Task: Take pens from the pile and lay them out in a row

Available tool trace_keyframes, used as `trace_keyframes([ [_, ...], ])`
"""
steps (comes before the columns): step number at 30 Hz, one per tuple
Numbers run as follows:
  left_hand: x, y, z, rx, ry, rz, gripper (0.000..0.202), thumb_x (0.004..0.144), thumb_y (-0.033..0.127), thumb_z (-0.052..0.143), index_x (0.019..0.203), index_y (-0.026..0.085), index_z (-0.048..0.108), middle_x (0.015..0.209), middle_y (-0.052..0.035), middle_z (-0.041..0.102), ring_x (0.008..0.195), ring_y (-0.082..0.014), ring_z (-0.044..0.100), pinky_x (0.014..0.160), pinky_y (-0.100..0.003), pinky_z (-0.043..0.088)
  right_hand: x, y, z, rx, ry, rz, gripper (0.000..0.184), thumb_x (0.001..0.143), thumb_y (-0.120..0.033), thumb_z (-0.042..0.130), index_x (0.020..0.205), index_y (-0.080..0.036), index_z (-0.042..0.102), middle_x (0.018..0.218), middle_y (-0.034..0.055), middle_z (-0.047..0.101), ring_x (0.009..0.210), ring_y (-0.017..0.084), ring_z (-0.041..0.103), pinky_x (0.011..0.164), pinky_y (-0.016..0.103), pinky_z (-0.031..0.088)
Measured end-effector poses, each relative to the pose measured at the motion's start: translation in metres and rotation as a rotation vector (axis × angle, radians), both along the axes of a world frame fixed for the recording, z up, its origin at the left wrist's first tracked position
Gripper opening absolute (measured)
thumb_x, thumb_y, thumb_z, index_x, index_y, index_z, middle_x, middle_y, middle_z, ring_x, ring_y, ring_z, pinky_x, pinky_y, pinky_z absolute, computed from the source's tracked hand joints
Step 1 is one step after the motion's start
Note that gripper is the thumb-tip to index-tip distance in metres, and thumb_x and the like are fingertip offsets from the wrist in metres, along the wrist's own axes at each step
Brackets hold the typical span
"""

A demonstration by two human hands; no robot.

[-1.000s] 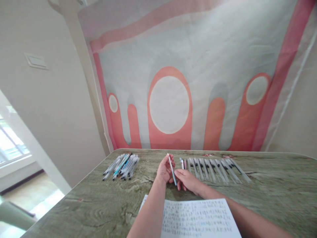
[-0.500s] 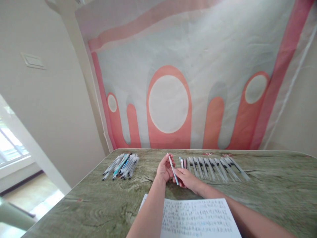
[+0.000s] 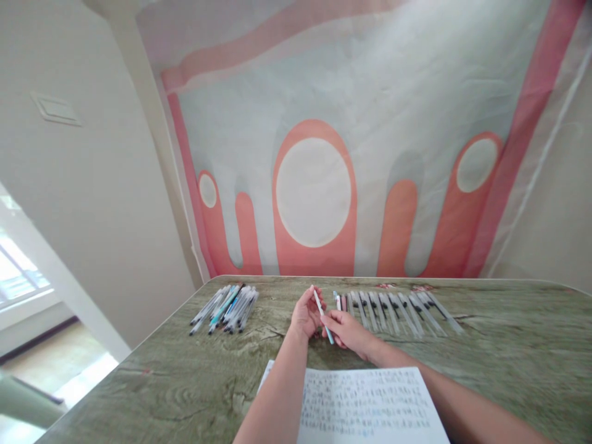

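A slim white pen [image 3: 319, 302] with a light-blue lower end is held slantwise above the table, between both hands. Around its upper part curl the fingers of my left hand [image 3: 304, 317], palm turned inward. My right hand [image 3: 346, 330] pinches the pen lower down, its thumb lying across the barrel. The light-blue end sticks out below the right fingers. Part of the pen is hidden under the right thumb.
Left of the hands lies a heap of pens [image 3: 226, 308], mostly clear with dark tips. A row of clear pens [image 3: 401, 311] lies side by side on the right. An open notebook [image 3: 365, 401] covered in handwriting is under my forearms on the wood-patterned table [image 3: 176, 382].
The pen stays in both hands. My right thumb has shifted slightly up and left over the barrel, and the dark part seen there before no longer shows. The view has moved a little.
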State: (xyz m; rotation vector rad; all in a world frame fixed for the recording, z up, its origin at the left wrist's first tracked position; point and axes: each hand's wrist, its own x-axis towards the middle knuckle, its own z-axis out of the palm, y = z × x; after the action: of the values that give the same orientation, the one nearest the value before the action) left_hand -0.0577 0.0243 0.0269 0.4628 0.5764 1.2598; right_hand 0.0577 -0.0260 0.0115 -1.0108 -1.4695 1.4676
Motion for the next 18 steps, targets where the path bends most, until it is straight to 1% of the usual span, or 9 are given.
trace_keyframes([
  [3,0.0003,0.0008,-0.0018,0.019,-0.003,-0.004,0.013,0.070,0.025,0.059,0.074,0.013,0.056,0.064,-0.0006,0.058,0.052,-0.0073,0.054,0.052,-0.020,0.045,-0.0004,0.0003,-0.0005,-0.037,-0.016,-0.046,0.035,0.070,-0.050,0.054,0.071,-0.017,0.043,0.057,-0.0038,0.058,0.029,0.001,0.033,0.029,0.016,0.020],
  [5,-0.0003,0.0021,-0.0037,0.024,-0.005,-0.010,0.012,0.070,0.024,0.059,0.074,0.013,0.056,0.063,0.0000,0.058,0.052,-0.0072,0.054,0.052,-0.020,0.045,0.0000,0.0005,-0.0005,-0.052,-0.018,-0.042,0.035,0.069,-0.050,0.054,0.072,-0.018,0.042,0.055,-0.0047,0.057,0.028,0.001,0.032,0.028,0.016,0.018],
  [7,-0.0012,0.0033,-0.0050,0.017,-0.012,-0.022,0.012,0.070,0.024,0.059,0.075,0.013,0.056,0.063,0.0003,0.058,0.052,-0.0073,0.054,0.051,-0.020,0.045,0.0005,0.0006,-0.0001,-0.057,0.002,-0.019,0.035,0.072,-0.052,0.050,0.074,-0.017,0.044,0.054,-0.0048,0.055,0.028,0.002,0.032,0.028,0.015,0.019],
  [10,-0.0021,0.0036,-0.0045,-0.006,-0.031,-0.038,0.013,0.070,0.024,0.059,0.077,0.014,0.056,0.065,0.0003,0.059,0.052,-0.0075,0.054,0.051,-0.020,0.045,0.0010,0.0003,0.0008,-0.065,0.046,0.015,0.040,0.077,-0.055,0.038,0.073,-0.016,0.046,0.055,-0.0036,0.055,0.030,0.002,0.035,0.029,0.015,0.022],
  [11,-0.0022,0.0032,-0.0039,-0.011,-0.034,-0.039,0.013,0.070,0.024,0.059,0.077,0.014,0.056,0.065,0.0001,0.059,0.052,-0.0075,0.054,0.051,-0.020,0.045,0.0010,0.0000,0.0011,-0.063,0.051,0.020,0.041,0.078,-0.055,0.036,0.072,-0.016,0.047,0.056,-0.0032,0.055,0.031,0.002,0.036,0.029,0.015,0.023],
  [15,-0.0018,0.0021,-0.0021,0.002,-0.034,-0.033,0.013,0.070,0.024,0.059,0.075,0.013,0.056,0.065,-0.0004,0.059,0.051,-0.0062,0.053,0.051,-0.019,0.045,0.0007,-0.0014,0.0010,-0.031,0.020,0.014,0.038,0.076,-0.053,0.042,0.074,-0.015,0.049,0.059,-0.0026,0.057,0.032,0.002,0.038,0.029,0.014,0.024],
  [18,-0.0017,0.0030,-0.0036,0.009,-0.037,-0.040,0.013,0.070,0.024,0.060,0.076,0.013,0.056,0.064,0.0005,0.058,0.050,-0.0059,0.052,0.050,-0.019,0.045,0.0007,-0.0004,-0.0016,-0.017,-0.004,0.002,0.036,0.075,-0.052,0.045,0.073,-0.016,0.047,0.061,-0.0018,0.059,0.031,0.001,0.037,0.028,0.013,0.024],
])
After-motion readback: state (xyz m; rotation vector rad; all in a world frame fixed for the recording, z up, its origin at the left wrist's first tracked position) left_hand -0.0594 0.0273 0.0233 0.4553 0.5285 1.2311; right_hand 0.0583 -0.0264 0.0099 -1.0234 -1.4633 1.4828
